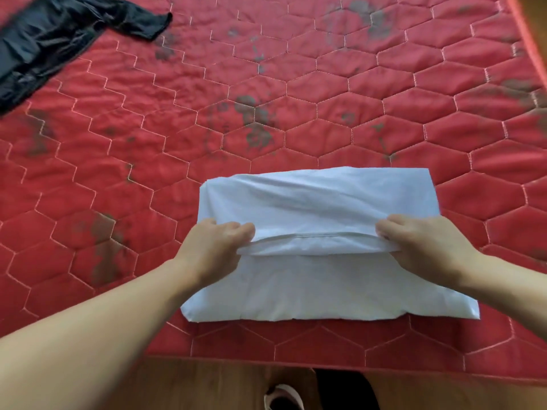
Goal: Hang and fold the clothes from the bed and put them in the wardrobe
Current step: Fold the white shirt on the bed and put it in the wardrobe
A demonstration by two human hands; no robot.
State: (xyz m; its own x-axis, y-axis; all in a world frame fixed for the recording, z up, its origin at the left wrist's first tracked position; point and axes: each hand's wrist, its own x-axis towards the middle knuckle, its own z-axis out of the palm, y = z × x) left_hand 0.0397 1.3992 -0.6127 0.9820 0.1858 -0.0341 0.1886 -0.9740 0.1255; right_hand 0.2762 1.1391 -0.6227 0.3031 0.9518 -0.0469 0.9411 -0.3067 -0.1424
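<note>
White garment (319, 232) lies on the red quilted bed (296, 84), close to its near edge, already squared into a neat rectangle. Left hand (217, 247) pinches the left end of a doubled hem band running across the garment's middle; right hand (426, 241) pinches the right end of the same band. Both grasp cloth, fingers curled over it, thumbs tucked under

Judging by the shape, this piece is mid-fold, probably one fold short of finished

Black garment (53, 39) sprawls unfolded well beyond the white garment, up at the bed's far left corner; not yet handled, as it lies

Wardrobe not in view, nor any hanger, so putting away looks wholly ahead

No brand, label or writing readable anywhere; grey smudges on the bed are a worn print, not lettering
</note>
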